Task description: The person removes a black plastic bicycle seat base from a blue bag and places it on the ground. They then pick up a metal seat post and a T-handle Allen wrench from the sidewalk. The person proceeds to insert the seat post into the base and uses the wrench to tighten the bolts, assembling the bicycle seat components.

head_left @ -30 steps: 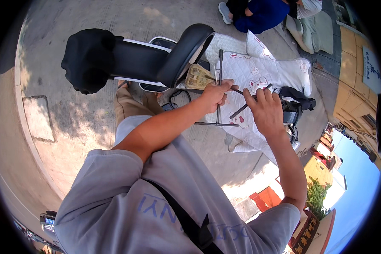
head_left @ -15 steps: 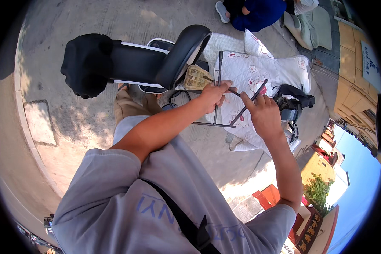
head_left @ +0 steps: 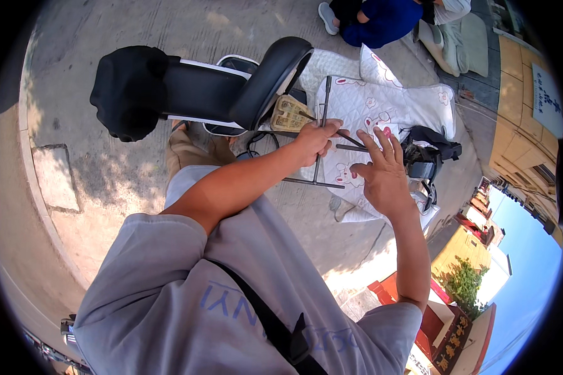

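My left hand (head_left: 316,140) is closed around thin dark metal rods that form a frame (head_left: 325,103). One rod runs up and down through the grip, a longer one crosses its lower end, and a short rod (head_left: 351,139) reaches right from the hand. A further dark rod (head_left: 350,147) lies just below that short one, its right end near the fingers of my right hand (head_left: 383,175). Those fingers are spread; whether they touch the rod cannot be told. Beneath the hands is a white quilted cover (head_left: 350,94) with pink and red patterns.
A scooter with a black seat (head_left: 200,89) and backrest (head_left: 272,81) stands left of my hands. A worn yellowish plate (head_left: 291,114) lies beside the backrest. Dark scooter handlebar parts (head_left: 428,156) sit right. A person in blue (head_left: 381,22) is at the top.
My right hand has loosened from the slanting rod and its fingers have spread. That rod has turned from a steep slant to nearly level. My left hand keeps its grip.
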